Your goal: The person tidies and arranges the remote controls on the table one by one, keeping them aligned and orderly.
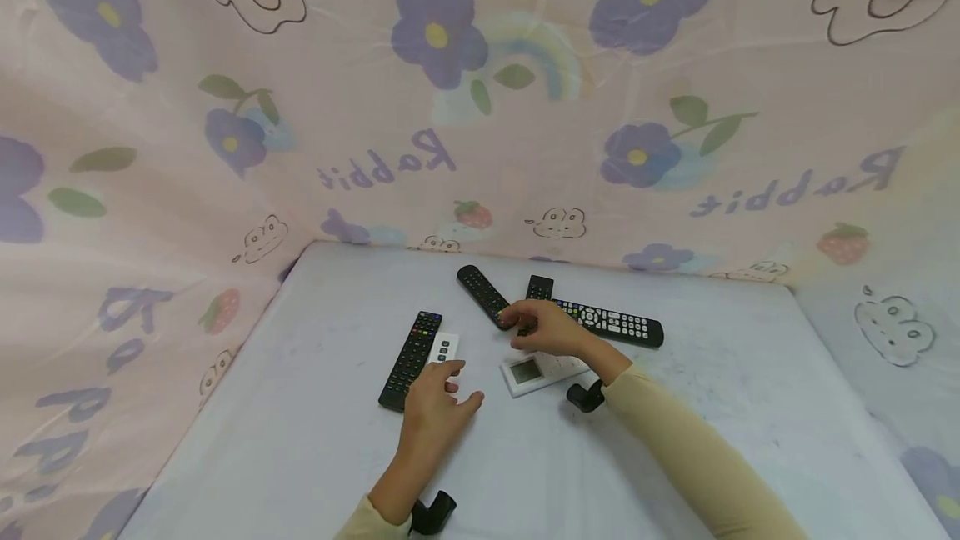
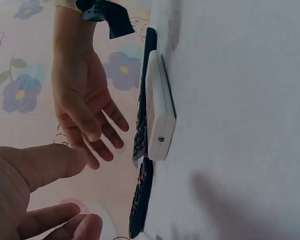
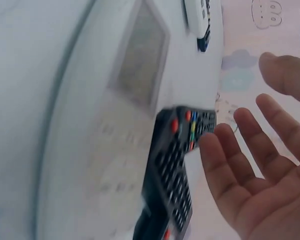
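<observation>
Two unladen hands among remotes, placed by the screened white remote (image 1: 527,370).
Fingers relaxed and grasping nothing, the right hand (image 1: 549,329) hovers just beyond the screened white remote, near the slim black remote (image 1: 482,294) and hiding part of the short black remote (image 1: 540,287); the white-buttoned black remote (image 1: 618,326) lies beyond it to the right. The left hand (image 1: 435,407), also released with thumb and fingers parted, is to its left, by the small white remote (image 1: 445,347) and the long black remote (image 1: 411,361). With pieces this close, it would pay to come straight down, pinch one remote across its narrow width, and lift before sliding, so neighbours stay undisturbed and buttons unpressed.
</observation>
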A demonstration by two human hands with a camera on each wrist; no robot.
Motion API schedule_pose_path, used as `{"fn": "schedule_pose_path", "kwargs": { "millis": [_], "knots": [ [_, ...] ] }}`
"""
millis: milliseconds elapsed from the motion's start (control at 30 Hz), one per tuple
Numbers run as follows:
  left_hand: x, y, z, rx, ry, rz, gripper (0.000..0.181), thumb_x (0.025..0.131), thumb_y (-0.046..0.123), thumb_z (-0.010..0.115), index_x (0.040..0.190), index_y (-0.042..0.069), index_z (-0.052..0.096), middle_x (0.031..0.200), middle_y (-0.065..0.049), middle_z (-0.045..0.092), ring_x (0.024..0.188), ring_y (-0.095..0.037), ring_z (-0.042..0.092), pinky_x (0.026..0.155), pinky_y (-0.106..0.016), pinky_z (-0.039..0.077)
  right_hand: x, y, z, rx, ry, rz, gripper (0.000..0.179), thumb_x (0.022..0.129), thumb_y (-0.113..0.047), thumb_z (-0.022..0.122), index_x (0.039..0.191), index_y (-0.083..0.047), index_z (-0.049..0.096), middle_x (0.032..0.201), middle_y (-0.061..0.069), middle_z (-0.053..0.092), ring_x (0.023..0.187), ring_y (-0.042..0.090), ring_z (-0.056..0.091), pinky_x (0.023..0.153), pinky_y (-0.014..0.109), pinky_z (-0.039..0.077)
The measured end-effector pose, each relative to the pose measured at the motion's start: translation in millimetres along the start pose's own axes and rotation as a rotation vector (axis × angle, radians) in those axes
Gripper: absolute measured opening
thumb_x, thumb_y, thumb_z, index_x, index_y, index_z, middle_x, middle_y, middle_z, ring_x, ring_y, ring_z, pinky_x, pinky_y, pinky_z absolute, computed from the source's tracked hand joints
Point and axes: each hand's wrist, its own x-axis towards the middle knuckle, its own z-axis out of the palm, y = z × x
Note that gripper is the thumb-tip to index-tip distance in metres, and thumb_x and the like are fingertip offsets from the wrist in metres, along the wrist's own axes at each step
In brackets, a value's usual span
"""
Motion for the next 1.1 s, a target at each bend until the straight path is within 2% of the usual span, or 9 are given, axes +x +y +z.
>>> {"fn": "schedule_pose_path", "kwargs": {
  "millis": [200, 367, 533, 867, 1100],
  "knots": [
    [7.5, 6.1, 3.7, -0.062, -0.060, -0.009, 0.047, 0.070, 0.023, 0.084, 0.113, 0.008, 0.069, 0.102, -0.011, 0.067, 0.079, -0.019, 0.067, 0.061, -0.023, 0.051, -17.3, 8, -12, -0.026, 0.027, 0.030, 0.042, 0.084, -0.013, 0.072, 0.123, -0.005, 0.062, 0.119, 0.014, 0.064, 0.104, 0.029, 0.062, 0.083, 0.033, 0.055],
    [11.6, 8.1, 8.3, -0.139, -0.102, -0.005, 0.049, 0.070, 0.023, 0.084, 0.114, 0.008, 0.068, 0.106, -0.013, 0.067, 0.083, -0.023, 0.069, 0.065, -0.024, 0.054, -31.3, 11, -22, -0.026, 0.038, 0.037, 0.042, 0.085, -0.012, 0.071, 0.125, -0.004, 0.060, 0.124, 0.015, 0.063, 0.109, 0.033, 0.061, 0.086, 0.038, 0.055],
    [15.7, 9.1, 15.9, -0.178, -0.127, -0.012, 0.051, 0.071, 0.023, 0.084, 0.117, 0.009, 0.067, 0.109, -0.014, 0.066, 0.087, -0.024, 0.068, 0.067, -0.026, 0.056, -43.6, 19, -32, -0.050, 0.063, 0.042, 0.043, 0.084, -0.011, 0.072, 0.124, -0.002, 0.060, 0.124, 0.017, 0.063, 0.109, 0.036, 0.061, 0.087, 0.043, 0.054],
    [21.1, 9.2, 36.0, -0.179, -0.161, -0.067, 0.053, 0.070, 0.024, 0.086, 0.118, 0.012, 0.067, 0.111, -0.012, 0.065, 0.091, -0.021, 0.067, 0.067, -0.029, 0.055, -65.3, 37, -44, -0.088, 0.078, 0.132, 0.045, 0.083, -0.012, 0.073, 0.125, -0.003, 0.061, 0.125, 0.015, 0.063, 0.112, 0.034, 0.059, 0.092, 0.049, 0.050],
    [24.1, 8.4, 46.0, -0.179, -0.200, -0.087, 0.055, 0.068, 0.023, 0.086, 0.118, 0.010, 0.067, 0.115, -0.012, 0.064, 0.091, -0.021, 0.066, 0.066, -0.029, 0.053, -76.4, 48, -47, -0.145, 0.061, 0.145, 0.046, 0.081, -0.012, 0.074, 0.124, -0.003, 0.061, 0.126, 0.015, 0.062, 0.111, 0.032, 0.059, 0.093, 0.049, 0.049]
  ]
}}
